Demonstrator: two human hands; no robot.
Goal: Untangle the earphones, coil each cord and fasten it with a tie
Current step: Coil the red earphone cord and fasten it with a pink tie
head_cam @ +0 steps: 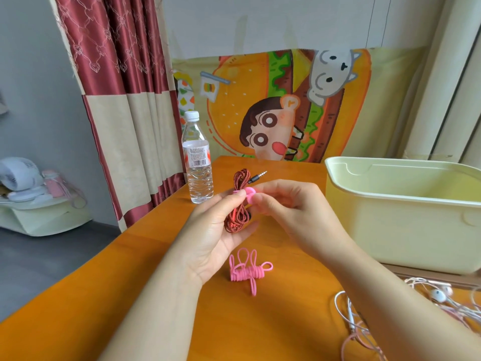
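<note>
- The coiled red braided earphone cord [240, 178] is held up above the orange wooden table [145, 295]. It is gripped in the left hand [218, 238], whose thumb and fingers are curled round the middle of the bundle.
- The metal jack plug [258, 176] is seen poking out near the top of the coil, pointing right.
- A pink silicone tie [250, 194] is wrapped round the upper part of the coil, and its rounded end is pinched between the thumb and fingertips of the right hand [296, 212].
- The fastening step is judged to be in hand for this cord (whether the tie is already locked cannot be made out).
- Next, the tie's end has to be pulled snug and secured, with the loops kept from slipping out of the left hand's grip.
- A cluster of spare pink ties [247, 272] is lying on the table just below the hands.
- A tangle of white and pale pink earphones [437, 295] is left at the right, near the cream plastic tub [390, 230], so much of the task is judged undone.
</note>
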